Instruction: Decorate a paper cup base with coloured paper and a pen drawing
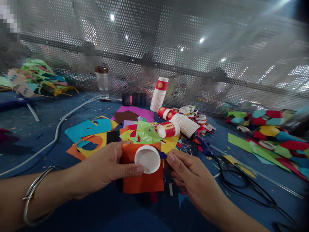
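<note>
Orange paper (143, 184) and a white cup (148, 158) sat gripped in the left hand (108, 164), short of the surface's (43, 129) far edge; the right hand (190, 175) pinched a small blue thing (163, 155), whose push could have skewed the cup.

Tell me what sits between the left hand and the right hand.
The head view shows a white cup in front of orange paper between the left hand and right hand, plus a small blue piece by the latter.
</note>
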The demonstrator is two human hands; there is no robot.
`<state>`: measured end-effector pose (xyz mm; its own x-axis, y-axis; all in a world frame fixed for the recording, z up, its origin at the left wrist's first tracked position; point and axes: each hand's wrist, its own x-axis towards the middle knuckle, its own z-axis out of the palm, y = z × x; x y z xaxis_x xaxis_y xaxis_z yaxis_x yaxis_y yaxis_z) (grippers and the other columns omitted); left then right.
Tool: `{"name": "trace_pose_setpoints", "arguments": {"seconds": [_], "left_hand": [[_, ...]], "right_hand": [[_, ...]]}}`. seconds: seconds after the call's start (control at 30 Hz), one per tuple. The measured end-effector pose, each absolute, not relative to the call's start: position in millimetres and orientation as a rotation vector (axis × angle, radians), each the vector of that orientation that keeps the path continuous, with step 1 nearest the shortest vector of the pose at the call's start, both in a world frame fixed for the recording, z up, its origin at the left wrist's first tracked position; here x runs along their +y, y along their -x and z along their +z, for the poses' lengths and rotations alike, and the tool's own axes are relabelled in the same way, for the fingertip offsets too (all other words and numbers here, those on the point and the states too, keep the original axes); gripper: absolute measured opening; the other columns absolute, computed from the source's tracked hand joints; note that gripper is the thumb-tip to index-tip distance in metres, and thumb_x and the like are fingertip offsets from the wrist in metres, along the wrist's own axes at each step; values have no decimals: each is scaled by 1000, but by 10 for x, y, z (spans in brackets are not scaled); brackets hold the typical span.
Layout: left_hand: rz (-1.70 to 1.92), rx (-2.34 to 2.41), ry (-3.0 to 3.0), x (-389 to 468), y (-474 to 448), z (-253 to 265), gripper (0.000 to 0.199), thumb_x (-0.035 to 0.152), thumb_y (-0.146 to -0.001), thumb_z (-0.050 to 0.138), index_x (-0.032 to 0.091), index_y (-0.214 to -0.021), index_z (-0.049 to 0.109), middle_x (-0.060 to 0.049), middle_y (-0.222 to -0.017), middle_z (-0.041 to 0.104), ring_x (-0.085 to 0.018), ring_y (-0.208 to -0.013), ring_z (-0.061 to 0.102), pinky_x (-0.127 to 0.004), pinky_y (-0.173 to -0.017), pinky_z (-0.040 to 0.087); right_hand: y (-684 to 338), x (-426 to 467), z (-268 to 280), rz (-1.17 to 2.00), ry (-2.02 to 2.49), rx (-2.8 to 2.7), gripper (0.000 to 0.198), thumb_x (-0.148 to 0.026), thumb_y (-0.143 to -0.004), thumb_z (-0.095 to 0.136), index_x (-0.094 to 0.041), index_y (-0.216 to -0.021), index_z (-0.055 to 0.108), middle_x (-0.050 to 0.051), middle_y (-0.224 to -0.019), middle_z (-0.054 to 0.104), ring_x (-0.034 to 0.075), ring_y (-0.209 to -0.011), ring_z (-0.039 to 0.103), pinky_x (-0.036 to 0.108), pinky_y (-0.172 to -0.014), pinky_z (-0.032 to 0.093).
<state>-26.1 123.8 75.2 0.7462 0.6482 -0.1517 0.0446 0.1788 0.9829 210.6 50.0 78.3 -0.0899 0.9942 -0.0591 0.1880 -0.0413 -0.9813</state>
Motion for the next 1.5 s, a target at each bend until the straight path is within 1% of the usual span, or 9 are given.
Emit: {"name": "trace_pose_setpoints", "arguments": {"seconds": [0.17,0.3,0.5,0.7,0.9,1.1,1.2,1.33,1.5], "left_hand": [[457,651,-1351,1243,259,767,41,38,-86,83,27,-125,74,-2,-121,80,-25,-115,72,-34,-100,54],[492,650,-1306,1233,245,777,39,36,-85,85,25,-120,75,-2,-120,80,-24,-116,72,-32,-98,55],[506,679,-1307,1228,251,780,37,32,-83,86,27,-118,75,-2,-124,79,-26,-116,72,-34,-100,56],[615,671,-1403,1280,243,795,41,34,-82,88,26,-120,75,-2,-108,81,-23,-104,74,-32,-91,58],[737,714,-1510,1316,267,768,25,32,-81,87,22,-100,74,-2,-97,79,-21,-94,73,-34,-91,59],[714,668,-1398,1286,247,784,40,26,-81,87,25,-118,74,-2,-112,80,-20,-100,74,-31,-92,60],[706,675,-1322,1256,221,802,45,24,-79,88,26,-122,74,-2,-118,80,-22,-105,75,-32,-95,60],[622,649,-1257,1214,203,789,49,32,-80,90,23,-125,73,-6,-122,80,-25,-111,74,-34,-97,59],[568,651,-1254,1179,192,750,49,36,-82,88,23,-127,72,-6,-121,80,-23,-111,73,-33,-96,56]], "right_hand": [[-2111,496,772,1235,1318,-1388,52,-65,-101,58,-22,-73,48,-9,-65,29,9,-54,18,26,-44,15],[-2105,493,777,1265,1301,-1353,52,-65,-100,60,-23,-72,46,-10,-63,25,9,-53,15,26,-44,13],[-2103,493,786,1265,1310,-1349,53,-67,-99,60,-23,-72,46,-10,-63,27,9,-53,16,27,-44,13],[-2107,488,802,1257,1353,-1355,54,-70,-98,59,-22,-73,51,-10,-61,28,8,-51,17,25,-43,13],[-2108,490,805,1278,1337,-1354,54,-71,-98,58,-21,-76,56,-10,-61,30,8,-51,18,25,-44,13],[-2092,498,793,1290,1339,-1310,54,-71,-97,59,-21,-79,58,-10,-60,30,7,-50,18,26,-44,13],[-2088,497,781,1301,1345,-1285,54,-72,-96,60,-21,-79,57,-10,-60,31,8,-51,18,26,-45,13],[-2087,495,777,1283,1333,-1300,55,-71,-97,60,-22,-75,51,-9,-61,31,8,-52,19,26,-46,14],[-2078,494,773,1281,1314,-1308,55,-70,-98,59,-23,-73,43,-9,-63,28,9,-54,19,27,-46,14]]}}
